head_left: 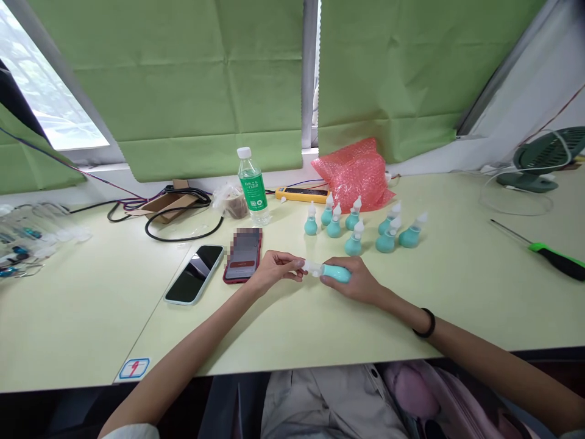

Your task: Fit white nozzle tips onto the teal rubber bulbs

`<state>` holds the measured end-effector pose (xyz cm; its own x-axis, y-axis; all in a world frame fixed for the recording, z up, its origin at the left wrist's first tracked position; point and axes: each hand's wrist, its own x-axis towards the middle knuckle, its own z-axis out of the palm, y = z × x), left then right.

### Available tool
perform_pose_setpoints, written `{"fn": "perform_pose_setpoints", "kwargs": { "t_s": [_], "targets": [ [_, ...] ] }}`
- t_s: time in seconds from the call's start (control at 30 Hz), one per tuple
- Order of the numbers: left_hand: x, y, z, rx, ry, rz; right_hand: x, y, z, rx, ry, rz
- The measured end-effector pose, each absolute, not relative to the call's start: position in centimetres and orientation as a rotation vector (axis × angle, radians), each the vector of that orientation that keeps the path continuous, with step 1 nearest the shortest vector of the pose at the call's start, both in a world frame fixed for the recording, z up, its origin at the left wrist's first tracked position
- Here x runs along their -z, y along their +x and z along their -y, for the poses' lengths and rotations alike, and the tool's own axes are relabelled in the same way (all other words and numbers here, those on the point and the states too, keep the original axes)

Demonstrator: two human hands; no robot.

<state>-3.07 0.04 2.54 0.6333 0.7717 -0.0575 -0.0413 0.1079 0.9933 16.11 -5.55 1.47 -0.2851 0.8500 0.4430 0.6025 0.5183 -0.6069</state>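
Observation:
My right hand (354, 279) is wrapped round the teal bulb of a nasal aspirator (337, 273), which lies on its side above the table. At its other end, the fingers of my left hand (281, 270) pinch the clear white tip (311, 267). Whether tip and bulb are fully joined I cannot tell. Beyond my hands stand several more teal bulb aspirators (353, 245) with pointed white tips, grouped on the table. One of them, a teal aspirator (410, 236) at the group's right end, leans to the right.
Left of my hands lie a red-cased phone (244, 256) and a pale-cased phone (195, 274). Behind are a water bottle (253, 186), a yellow meter (302, 194) and a pink bubble-wrap bag (356, 174). A screwdriver (543, 251) lies right, below a green fan (543, 155).

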Motion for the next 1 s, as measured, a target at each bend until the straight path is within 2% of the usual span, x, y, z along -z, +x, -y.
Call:
{"fn": "perform_pose_setpoints", "kwargs": {
  "t_s": [0.3, 0.87, 1.0],
  "targets": [
    [-1.9, -2.9, 0.1, -0.728, 1.380, -0.702, -0.3, 15.9, 5.7, -0.057, -1.141, 2.105],
    [-2.4, -3.3, 0.3, -0.623, 1.413, -0.676, -0.5, 15.8, 6.0, -0.290, -1.127, 2.136],
    [-2.9, -3.0, 0.6, -0.697, 1.465, -0.685, -0.7, 15.6, 5.8, -0.356, -1.168, 2.113]
  ]
}}
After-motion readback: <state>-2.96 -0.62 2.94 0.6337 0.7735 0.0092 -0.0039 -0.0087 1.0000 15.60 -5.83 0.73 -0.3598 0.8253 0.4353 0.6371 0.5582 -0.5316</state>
